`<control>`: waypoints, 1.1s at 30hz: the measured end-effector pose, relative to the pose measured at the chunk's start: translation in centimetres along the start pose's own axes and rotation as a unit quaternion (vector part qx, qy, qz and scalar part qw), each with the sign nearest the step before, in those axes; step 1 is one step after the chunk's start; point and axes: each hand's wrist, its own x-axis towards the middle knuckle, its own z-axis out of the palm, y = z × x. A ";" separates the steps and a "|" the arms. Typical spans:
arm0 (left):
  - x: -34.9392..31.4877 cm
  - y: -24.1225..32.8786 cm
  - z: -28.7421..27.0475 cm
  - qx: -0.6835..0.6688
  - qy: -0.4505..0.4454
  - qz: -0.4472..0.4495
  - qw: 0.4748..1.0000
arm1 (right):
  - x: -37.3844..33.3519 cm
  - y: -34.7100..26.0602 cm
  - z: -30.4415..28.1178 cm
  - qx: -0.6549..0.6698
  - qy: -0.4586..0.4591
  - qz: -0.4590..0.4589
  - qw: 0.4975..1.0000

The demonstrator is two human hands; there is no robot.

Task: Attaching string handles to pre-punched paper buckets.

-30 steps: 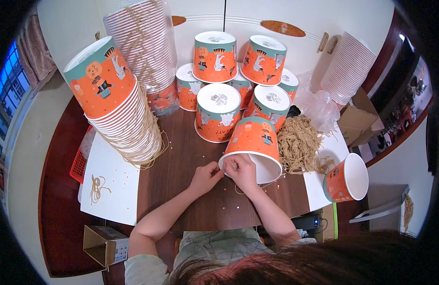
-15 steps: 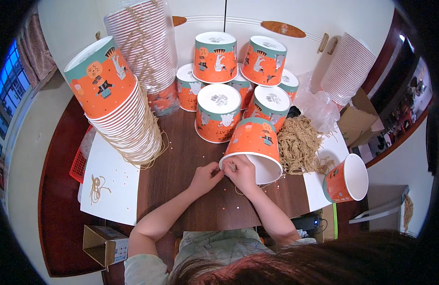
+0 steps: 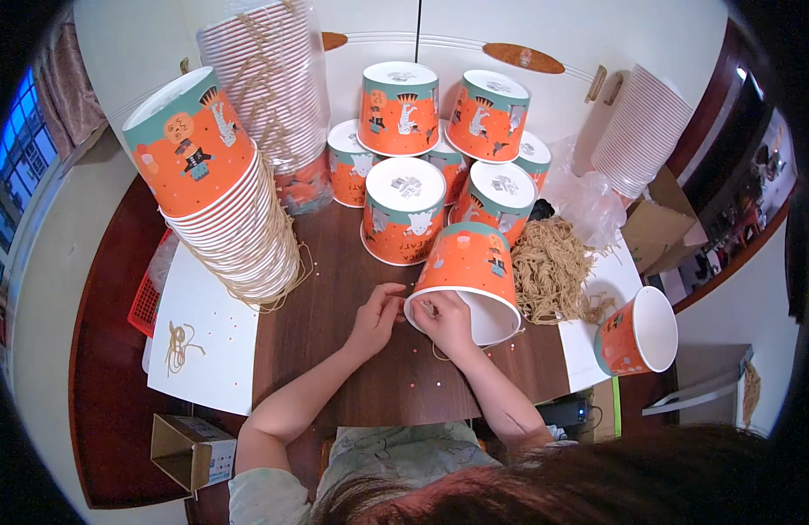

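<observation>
A paper bucket [image 3: 467, 258], orange with a green band, leans on its side with its white-rimmed mouth toward me. My right hand [image 3: 444, 318] reaches into that mouth at the left of the rim, fingers pinched together; what they hold is hidden. Just outside the same rim is my left hand [image 3: 378, 317], its fingers bent and closed near the bucket's left edge. Whatever it pinches is too small to make out. A thin piece of tan cord [image 3: 437, 353] curves below my right wrist.
Upside-down buckets [image 3: 404, 197] are piled behind. Left stands a tall nested stack [image 3: 225, 219] with cords hanging from it; a bagged stack [image 3: 269, 87] is behind. A tan cord heap [image 3: 551, 267] lies right, near a tipped bucket [image 3: 627, 332] at the table's edge.
My left hand has shifted slightly up and away from my right hand, its fingers lifting along the rim's outer side. My right hand stays inside the bucket's mouth.
</observation>
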 end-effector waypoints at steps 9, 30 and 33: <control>-0.2 1.6 -0.1 0.249 -0.013 0.129 0.960 | 0.0 -0.1 -0.2 0.008 -0.005 -0.027 1.000; 0.6 2.5 -0.6 -0.056 -0.025 0.057 0.996 | 0.4 -2.0 -1.9 -0.254 -0.138 -0.066 0.955; 1.1 4.4 -0.6 -0.006 -0.044 0.110 0.993 | 1.3 -3.5 -3.3 -0.280 -0.186 -0.073 0.939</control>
